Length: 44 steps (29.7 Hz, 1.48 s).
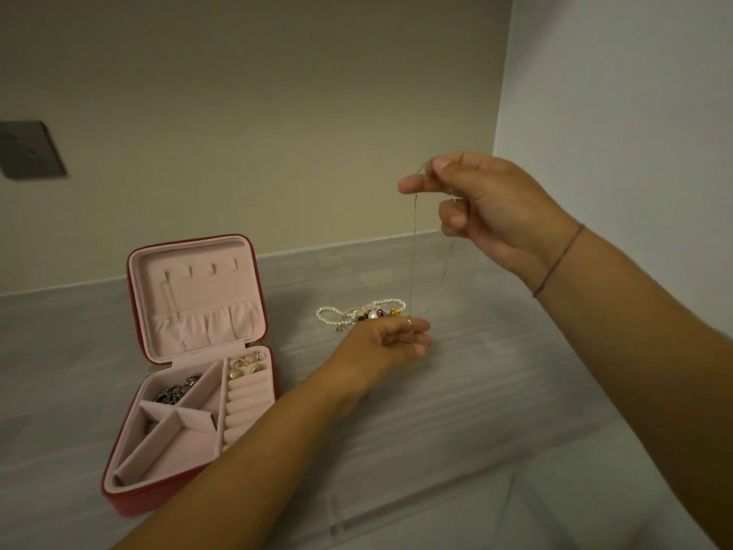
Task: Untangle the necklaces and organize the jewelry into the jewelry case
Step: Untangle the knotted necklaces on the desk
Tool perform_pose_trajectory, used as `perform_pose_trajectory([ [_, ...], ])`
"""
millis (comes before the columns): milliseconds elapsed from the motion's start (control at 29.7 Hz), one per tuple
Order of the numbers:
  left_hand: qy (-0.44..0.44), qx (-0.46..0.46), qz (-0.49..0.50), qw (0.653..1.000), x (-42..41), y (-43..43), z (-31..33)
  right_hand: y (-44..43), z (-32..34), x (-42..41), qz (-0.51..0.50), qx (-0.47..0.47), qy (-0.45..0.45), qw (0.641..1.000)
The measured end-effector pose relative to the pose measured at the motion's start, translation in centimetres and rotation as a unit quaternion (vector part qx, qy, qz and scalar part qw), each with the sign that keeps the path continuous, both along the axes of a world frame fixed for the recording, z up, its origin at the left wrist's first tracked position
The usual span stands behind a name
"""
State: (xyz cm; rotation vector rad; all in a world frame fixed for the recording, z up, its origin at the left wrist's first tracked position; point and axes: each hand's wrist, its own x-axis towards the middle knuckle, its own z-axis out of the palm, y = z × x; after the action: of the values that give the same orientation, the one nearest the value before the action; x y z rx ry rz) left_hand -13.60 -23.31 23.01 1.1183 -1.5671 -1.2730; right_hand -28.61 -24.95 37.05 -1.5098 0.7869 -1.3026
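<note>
Two bare hands are held apart, one above the other, with a thin, pale metal chain necklace [412, 252] stretched between them. The right hand [488, 208] is raised near the wall corner, with thumb and forefinger pinching the top of the chain. The left hand [377, 343] is lower, just over the grey streaked countertop [476, 410], and its curled fingers hold the bottom of the hanging loop. The chain falls in two fine strands and is hard to make out against the counter.

Just behind the left hand lies a tangled heap of white pearl strands, gold pieces and dark beads [363, 313], partly hidden by the knuckles. To the left of the left forearm sits a square red jewelry case with pink velvet lining [131, 504]. Its lid stands open, showing small hooks and a gathered pocket. The forearm covers the case's near right corner. A dark, chunky metal chain [174, 391] lies in the case's far left compartment, and gold earrings [244, 369] sit in the far right one, above the padded pink ring rolls [242, 406].

A thin dark thread [557, 264] circles the right wrist. Well to the left of both hands, a grey socket plate [29, 148] sits on the cream wall [277, 113].
</note>
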Motion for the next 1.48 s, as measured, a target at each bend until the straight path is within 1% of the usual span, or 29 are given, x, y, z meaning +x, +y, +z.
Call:
perform_pose_trajectory([
  [168, 0.069, 0.020, 0.030, 0.997, -0.6, -0.7, 0.1, 0.0, 1.9, -1.3, -0.019, -0.032, 0.010, 0.999],
  [303, 0.099, 0.039, 0.027, 0.994, -0.5, -0.6, -0.1, -0.1, 1.2, -3.7, -0.044, -0.026, 0.000, 0.999],
  [404, 0.134, 0.050, 0.018, 0.990, -0.1, -0.6, -0.3, -0.3, -0.6, -5.6, -0.057, 0.005, -0.027, 0.998],
  [505, 0.143, 0.044, 0.017, 0.989, 0.2, -0.9, -0.4, -0.5, -3.1, -7.1, -0.062, 0.045, -0.057, 0.995],
  [640, 0.145, 0.024, 0.057, 0.988, 0.4, -1.6, -0.8, -0.8, -7.5, -7.5, -0.052, 0.098, -0.084, 0.990],
  [741, 0.141, 0.035, 0.076, 0.986, 0.6, -1.9, -1.1, -0.9, -10.9, -7.1, -0.049, 0.129, -0.080, 0.987],
  [808, 0.142, 0.038, 0.084, 0.986, 0.6, -1.9, -1.1, -1.0, -12.6, -6.7, -0.061, 0.128, -0.042, 0.989],
  [876, 0.156, 0.034, 0.089, 0.983, 0.6, -1.9, -0.9, -1.0, -13.9, -6.4, -0.096, 0.122, 0.015, 0.988],
  [1010, 0.186, 0.034, 0.078, 0.979, 0.3, -1.7, -0.4, -0.9, -15.2, -6.0, -0.162, 0.123, 0.093, 0.975],
  [1044, 0.191, 0.032, 0.068, 0.979, 0.2, -1.7, -0.4, -0.8, -15.3, -6.0, -0.173, 0.111, 0.120, 0.971],
  [1078, 0.196, 0.030, 0.057, 0.978, 0.2, -1.6, -0.3, -0.7, -15.4, -5.9, -0.188, 0.086, 0.166, 0.964],
  [1145, 0.219, 0.030, 0.035, 0.975, 0.2, -1.5, -0.1, -0.5, -15.5, -5.6, -0.223, 0.034, 0.277, 0.934],
  [1179, 0.236, 0.034, 0.027, 0.971, 0.2, -1.4, 0.0, -0.5, -15.5, -5.3, -0.242, 0.016, 0.310, 0.919],
  [1213, 0.250, 0.037, 0.021, 0.967, 0.2, -1.3, 0.2, -0.7, -15.5, -4.9, -0.257, -0.006, 0.322, 0.911],
  [1246, 0.259, 0.040, 0.016, 0.965, 0.2, -1.2, 0.3, -0.9, -15.5, -4.4, -0.260, -0.028, 0.315, 0.912],
  [1280, 0.264, 0.041, 0.010, 0.964, 0.2, -1.2, 0.4, -1.1, -15.4, -3.9, -0.240, -0.040, 0.290, 0.926],
  [1314, 0.267, 0.041, 0.004, 0.963, 0.2, -1.1, 0.4, -1.3, -15.1, -3.3, -0.191, -0.031, 0.247, 0.949],
  [1347, 0.270, 0.041, -0.003, 0.962, 0.2, -1.0, 0.5, -1.2, -14.8, -2.6, -0.120, -0.004, 0.202, 0.972],
  [1381, 0.272, 0.042, -0.010, 0.961, 0.1, -0.9, 0.5, -1.1, -14.6, -2.0, -0.048, 0.030, 0.164, 0.985],
  [1415, 0.276, 0.044, -0.013, 0.960, 0.1, -0.9, 0.5, -0.9, -14.7, -1.6, 0.004, 0.057, 0.134, 0.989],
  [1482, 0.288, 0.051, -0.011, 0.956, 0.1, -0.9, 0.4, -0.7, -15.2, -1.2, 0.049, 0.088, 0.086, 0.991],
])
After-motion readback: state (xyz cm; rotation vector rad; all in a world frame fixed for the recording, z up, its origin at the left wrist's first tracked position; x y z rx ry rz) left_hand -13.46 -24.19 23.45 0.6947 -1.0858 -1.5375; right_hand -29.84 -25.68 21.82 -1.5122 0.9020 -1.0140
